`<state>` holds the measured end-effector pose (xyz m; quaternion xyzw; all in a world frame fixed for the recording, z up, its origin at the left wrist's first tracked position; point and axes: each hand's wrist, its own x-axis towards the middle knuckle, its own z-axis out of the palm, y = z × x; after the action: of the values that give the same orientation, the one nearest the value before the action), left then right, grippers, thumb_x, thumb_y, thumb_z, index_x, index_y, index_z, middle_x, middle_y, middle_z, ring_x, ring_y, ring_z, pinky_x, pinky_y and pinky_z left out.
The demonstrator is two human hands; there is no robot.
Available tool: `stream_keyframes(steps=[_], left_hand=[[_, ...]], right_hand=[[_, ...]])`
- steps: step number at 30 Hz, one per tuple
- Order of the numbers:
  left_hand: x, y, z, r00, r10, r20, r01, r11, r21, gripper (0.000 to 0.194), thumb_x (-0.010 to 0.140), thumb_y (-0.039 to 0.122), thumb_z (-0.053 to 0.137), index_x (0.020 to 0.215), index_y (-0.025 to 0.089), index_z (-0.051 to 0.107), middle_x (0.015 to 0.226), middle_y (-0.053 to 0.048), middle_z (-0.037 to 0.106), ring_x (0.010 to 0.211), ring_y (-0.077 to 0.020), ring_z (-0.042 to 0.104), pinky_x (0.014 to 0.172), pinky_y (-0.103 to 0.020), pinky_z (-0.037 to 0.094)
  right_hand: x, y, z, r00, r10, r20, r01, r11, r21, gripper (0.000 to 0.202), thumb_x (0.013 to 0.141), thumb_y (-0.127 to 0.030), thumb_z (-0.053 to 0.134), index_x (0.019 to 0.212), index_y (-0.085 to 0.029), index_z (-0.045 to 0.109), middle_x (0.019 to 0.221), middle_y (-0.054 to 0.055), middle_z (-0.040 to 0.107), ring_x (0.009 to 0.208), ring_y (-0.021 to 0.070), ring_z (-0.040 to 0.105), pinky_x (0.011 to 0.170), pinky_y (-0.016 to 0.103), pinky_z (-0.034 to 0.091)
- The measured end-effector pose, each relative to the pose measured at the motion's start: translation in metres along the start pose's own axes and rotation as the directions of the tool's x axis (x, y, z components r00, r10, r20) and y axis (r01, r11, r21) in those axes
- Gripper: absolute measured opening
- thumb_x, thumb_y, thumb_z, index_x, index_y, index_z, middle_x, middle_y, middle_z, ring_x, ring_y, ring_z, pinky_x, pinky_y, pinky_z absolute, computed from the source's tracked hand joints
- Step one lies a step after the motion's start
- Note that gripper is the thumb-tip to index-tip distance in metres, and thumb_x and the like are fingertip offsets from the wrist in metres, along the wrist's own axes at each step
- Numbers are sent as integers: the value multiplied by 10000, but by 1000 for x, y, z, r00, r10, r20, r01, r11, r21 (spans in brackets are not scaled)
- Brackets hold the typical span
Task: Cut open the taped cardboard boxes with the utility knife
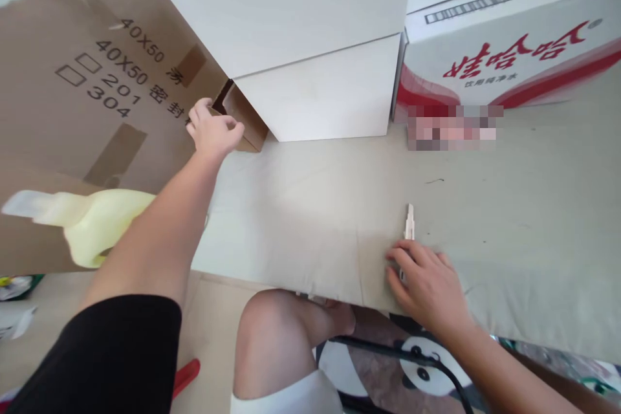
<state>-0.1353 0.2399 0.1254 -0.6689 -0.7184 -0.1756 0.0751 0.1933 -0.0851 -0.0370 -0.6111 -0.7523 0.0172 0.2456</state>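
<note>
My left hand [213, 129] reaches forward to a small brown cardboard box [248, 118] wedged beside a large carton. Its fingers are loosely bent with the thumb apart, and whether they touch the small box I cannot tell. On the cloth-covered table, my right hand [429, 281] lies over a utility knife [410, 223] with its fingers round the handle. The knife's pale front end points away from me, while most of the handle is hidden under the hand.
A large brown carton [53, 123] with printed sizes stands at the left. In front of it is a pale yellow bottle [92, 226], partly behind my forearm. White boxes [315, 97] and a red-and-white water carton [504, 58] line the back of the table [310, 207].
</note>
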Motion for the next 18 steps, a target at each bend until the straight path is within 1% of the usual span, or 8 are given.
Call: stream_keyframes(steps=[2, 4, 7, 8, 12, 14, 16, 18], left_hand=[[14, 3, 4, 990, -4, 139, -6, 997, 73, 167, 835, 265, 685, 888, 116, 740, 1630, -137, 408, 1590, -371, 180, 1244, -653, 116], [18, 5, 7, 981, -5, 196, -23, 990, 138, 210, 853, 263, 646, 944, 90, 722, 1492, -141, 579, 1592, -346, 200, 1241, -693, 46], [6, 4, 3, 994, 73, 86, -84, 988, 130, 265, 889, 311, 592, 956, 76, 694, 1300, -109, 719, 1534, -332, 339, 1236, -717, 85], [-1, 1, -1, 998, 54, 18, -56, 992, 117, 237, 873, 302, 607, 921, 86, 692, 1272, -112, 736, 1510, -338, 377, 1235, -722, 113], [-39, -17, -22, 998, 68, -17, -66, 992, 111, 160, 811, 208, 612, 922, 126, 692, 1295, -126, 726, 1503, -376, 389, 1220, -747, 188], [-64, -28, -35, 996, 87, -16, -86, 995, 57, 165, 764, 189, 585, 894, 151, 681, 1198, -109, 747, 1496, -351, 407, 1240, -603, 316], [-95, -37, -49, 992, 121, -39, -120, 993, 10, 168, 764, 259, 540, 854, 195, 666, 1057, -76, 751, 1467, -342, 457, 1225, -554, 374], [-130, -42, -62, 985, 134, -112, -139, 989, -40, 191, 755, 368, 522, 813, 248, 658, 879, -51, 701, 1422, -356, 509, 1187, -581, 419]], right_hand=[[1, -1, -1, 1000, 4, 9, -4, 1000, 2, 108, 965, -226, 517, 968, -209, 624, 1021, 51, 696, 811, 216, 637, 753, 354, 328], [2, -1, -2, 1000, 9, 17, -9, 1000, 2, 110, 964, -229, 516, 955, -206, 623, 1015, 56, 696, 808, 215, 634, 754, 357, 327], [4, -2, -4, 999, 18, 43, -18, 1000, 4, 115, 953, -225, 520, 943, -205, 633, 1022, 65, 703, 819, 217, 628, 770, 366, 332], [4, -1, -4, 998, 19, 55, -20, 1000, 11, 117, 950, -225, 522, 940, -206, 637, 1026, 66, 707, 824, 218, 624, 777, 369, 335], [2, 4, -9, 987, 92, 131, -112, 982, 153, 161, 920, -188, 495, 941, -207, 653, 1057, 92, 712, 854, 240, 619, 798, 393, 362], [1, 7, -14, 972, 157, 175, -201, 940, 277, 209, 875, -157, 482, 969, -203, 663, 1110, 117, 702, 905, 262, 627, 831, 409, 398], [0, 12, -18, 957, 216, 193, -274, 892, 360, 283, 838, -147, 475, 1039, -193, 670, 1236, 150, 667, 925, 269, 637, 840, 418, 441], [-1, 16, -22, 940, 290, 182, -340, 854, 393, 361, 828, -157, 469, 1135, -174, 658, 1389, 195, 590, 890, 262, 648, 797, 421, 476]])
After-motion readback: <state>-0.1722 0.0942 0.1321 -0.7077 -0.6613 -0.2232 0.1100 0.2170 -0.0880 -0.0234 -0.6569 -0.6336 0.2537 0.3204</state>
